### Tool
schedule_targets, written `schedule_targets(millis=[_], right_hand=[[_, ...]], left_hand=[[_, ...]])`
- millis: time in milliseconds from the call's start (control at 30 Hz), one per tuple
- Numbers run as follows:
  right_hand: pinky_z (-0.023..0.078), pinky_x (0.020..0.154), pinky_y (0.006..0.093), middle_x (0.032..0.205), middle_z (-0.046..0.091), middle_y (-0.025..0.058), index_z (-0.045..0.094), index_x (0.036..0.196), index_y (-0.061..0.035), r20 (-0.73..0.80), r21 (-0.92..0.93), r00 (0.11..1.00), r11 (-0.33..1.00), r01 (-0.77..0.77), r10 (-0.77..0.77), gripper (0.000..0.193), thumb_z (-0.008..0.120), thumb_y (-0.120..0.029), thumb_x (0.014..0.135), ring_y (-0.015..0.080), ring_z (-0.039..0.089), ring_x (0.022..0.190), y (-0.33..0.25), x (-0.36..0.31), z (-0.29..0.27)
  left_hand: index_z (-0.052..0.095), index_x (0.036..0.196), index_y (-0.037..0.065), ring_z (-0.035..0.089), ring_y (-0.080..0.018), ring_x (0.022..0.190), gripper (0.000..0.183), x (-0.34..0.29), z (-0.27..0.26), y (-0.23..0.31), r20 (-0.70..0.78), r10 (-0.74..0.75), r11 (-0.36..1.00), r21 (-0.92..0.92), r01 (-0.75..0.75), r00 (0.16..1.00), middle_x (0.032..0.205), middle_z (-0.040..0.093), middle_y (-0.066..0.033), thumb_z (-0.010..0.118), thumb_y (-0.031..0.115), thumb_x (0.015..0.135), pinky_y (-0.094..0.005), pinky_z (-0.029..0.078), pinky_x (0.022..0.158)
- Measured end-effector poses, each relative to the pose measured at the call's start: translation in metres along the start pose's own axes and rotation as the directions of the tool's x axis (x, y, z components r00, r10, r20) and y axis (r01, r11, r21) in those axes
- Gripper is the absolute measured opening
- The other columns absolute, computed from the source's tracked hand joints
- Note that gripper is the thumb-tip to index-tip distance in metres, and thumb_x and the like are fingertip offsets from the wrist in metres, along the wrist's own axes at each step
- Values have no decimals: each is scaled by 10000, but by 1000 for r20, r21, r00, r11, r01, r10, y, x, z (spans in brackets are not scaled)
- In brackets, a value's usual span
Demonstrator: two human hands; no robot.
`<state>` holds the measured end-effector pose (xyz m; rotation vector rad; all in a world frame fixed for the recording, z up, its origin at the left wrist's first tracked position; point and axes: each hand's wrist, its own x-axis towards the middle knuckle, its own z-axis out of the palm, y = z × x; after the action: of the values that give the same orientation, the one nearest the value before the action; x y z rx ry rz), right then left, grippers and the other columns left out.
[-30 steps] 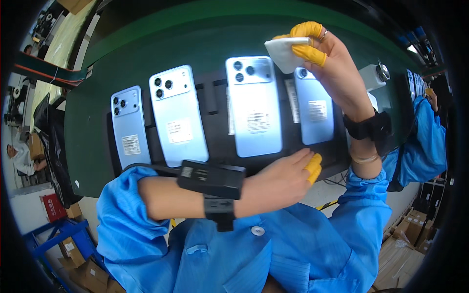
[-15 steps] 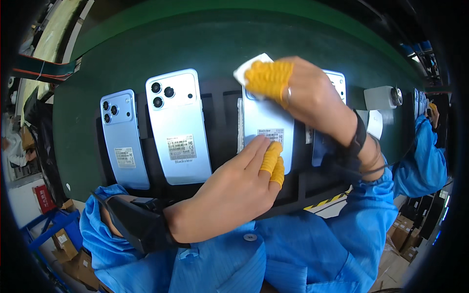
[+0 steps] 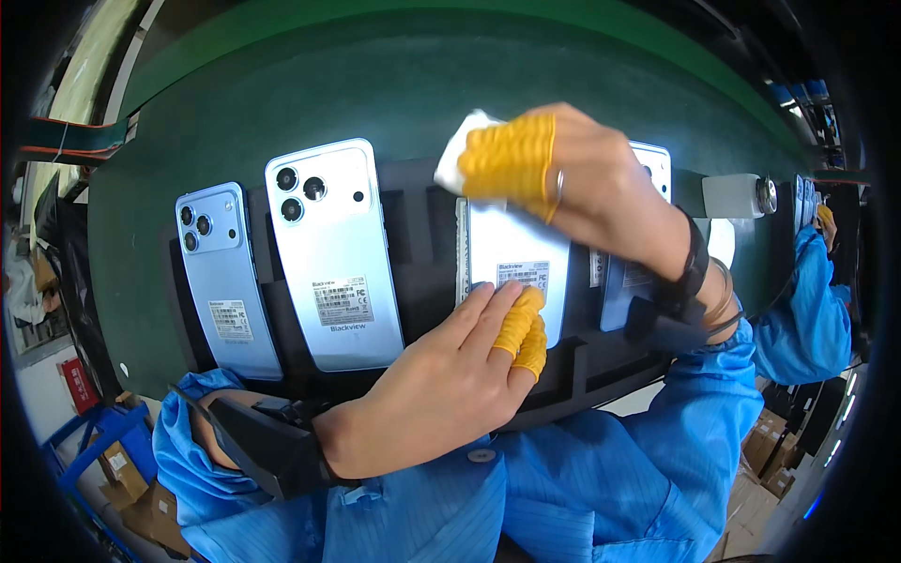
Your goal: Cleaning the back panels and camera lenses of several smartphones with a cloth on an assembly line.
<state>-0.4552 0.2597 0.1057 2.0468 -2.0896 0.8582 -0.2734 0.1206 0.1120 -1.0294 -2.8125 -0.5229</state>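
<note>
A light-blue phone [image 3: 521, 233] lies back up in front of me, a printed label near its lower end. My left hand [image 3: 432, 389] rests flat on that lower end, fingers stretched out; two wear yellow ribbed finger cots and the thumb is hidden. Over the camera end, my right hand [image 3: 601, 178], also in yellow finger cots, is closed on a white cloth [image 3: 453, 159]. The hand and cloth hide the cameras. To the left lie a larger-looking phone [image 3: 349, 239] and another blue phone [image 3: 221, 267], both backs up. One more phone [image 3: 615, 291] is partly beneath my right forearm.
The phones lie on a black slotted tray [image 3: 424, 230] on a green tabletop [image 3: 319, 89]. A white bottle with a metal top [image 3: 732, 195] stands at the right. Farther right, another person's blue sleeve [image 3: 798, 314] reaches toward more phones. Cardboard boxes [image 3: 127, 464] sit at the lower left.
My right hand and the cloth have shifted slightly left and down over the phone's upper end. My left hand stays on the lower end. The whole view has shifted a little.
</note>
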Motion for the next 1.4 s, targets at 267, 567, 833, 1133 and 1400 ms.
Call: schedule_targets(millis=[267,567,833,1133,1400], right_hand=[[455,894,416,802,690,103,691,775,-13,0,160,987,975,-157,159,105,658,28,684,236,656,763,8,-26,-36],[460,936,437,783,654,134,671,817,12,32,28,999,1000,-8,7,143,687,1,676,282,639,779,1,-9,-15],[475,894,404,888,685,128,687,890,-8,-125,-74,964,967,-244,233,203,682,33,691,270,657,836,-11,-32,-38],[454,942,418,802,674,128,681,783,-7,-61,-17,985,986,-165,164,138,698,18,649,261,652,765,-8,-32,-29],[503,800,408,864,682,119,696,913,-28,-231,-98,907,919,-382,352,206,673,5,712,281,644,770,-17,-33,-15]], left_hand=[[668,854,3,553,-312,1129,206,-3,2,-1,-1,-1,1000,-3,1,1000,1123,622,-193,620,125,694,-395,433,984],[654,839,-2,558,-315,1123,171,-2,2,0,-22,-20,999,-42,20,1000,1119,622,-195,623,110,714,-397,440,979],[652,854,-15,565,-317,1114,181,-1,1,2,-10,14,1000,3,-14,1000,1087,628,-209,629,107,722,-394,438,978],[650,926,-25,575,-303,1108,226,0,1,1,-33,-2,1000,9,2,999,1039,643,-197,625,84,730,-377,446,968],[660,951,-15,588,-289,1097,237,0,0,0,-24,12,999,32,-11,1000,1028,652,-191,636,88,739,-368,455,959]])
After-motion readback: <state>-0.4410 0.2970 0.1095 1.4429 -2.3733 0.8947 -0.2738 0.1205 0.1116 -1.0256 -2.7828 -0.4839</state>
